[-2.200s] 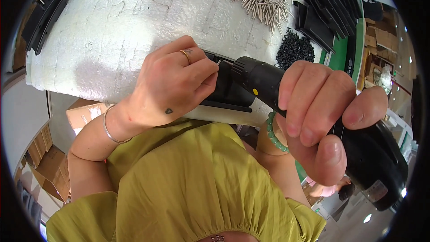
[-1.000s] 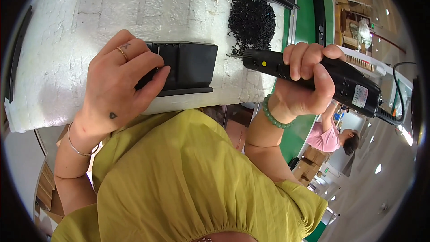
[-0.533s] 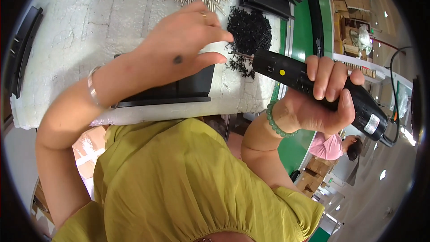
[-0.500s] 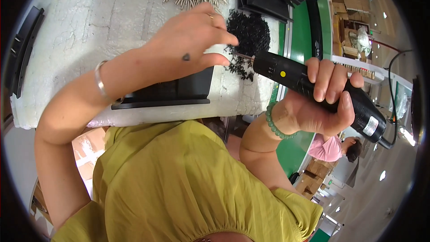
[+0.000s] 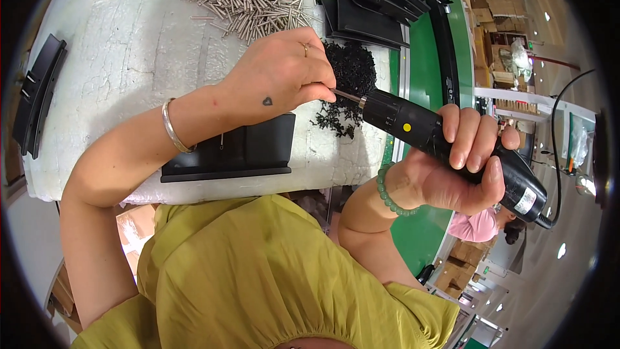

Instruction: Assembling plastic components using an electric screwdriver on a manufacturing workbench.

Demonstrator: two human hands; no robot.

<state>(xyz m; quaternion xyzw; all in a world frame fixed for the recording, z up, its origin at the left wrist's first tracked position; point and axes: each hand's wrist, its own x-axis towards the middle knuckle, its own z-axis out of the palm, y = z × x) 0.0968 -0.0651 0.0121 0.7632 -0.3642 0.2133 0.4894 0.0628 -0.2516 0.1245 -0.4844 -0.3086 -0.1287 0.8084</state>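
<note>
Left hand: thumb and forefinger clenched in a pinch at tip of driver bit; tip hidden between fingertips, cannot tell if also gripping a screw.
Right hand: grasping black electric screwdriver, fingers wrapped over the barrel.
Screwdriver position: held slantwise above the work surface, nose and bit toward left hand, cable running up from rear end.
Black channel-shaped housing: on white wrapped sheet, at near edge, partly covered by left forearm; untouched by right hand.
Black screws: heaped loose directly on sheet, just beyond driver bit, a few scattered nearer.
Silver pins: heaped loose on same sheet, beyond left hand.
Black panels: piled and overlapping, beyond screws.
Long black strip: lying on green surface, right of panels.
Carton: below sheet at left, contents not visible.
Cardboard boxes: stacked in right background, contents cannot tell.
Co-worker: in pink top, well apart at right.
</note>
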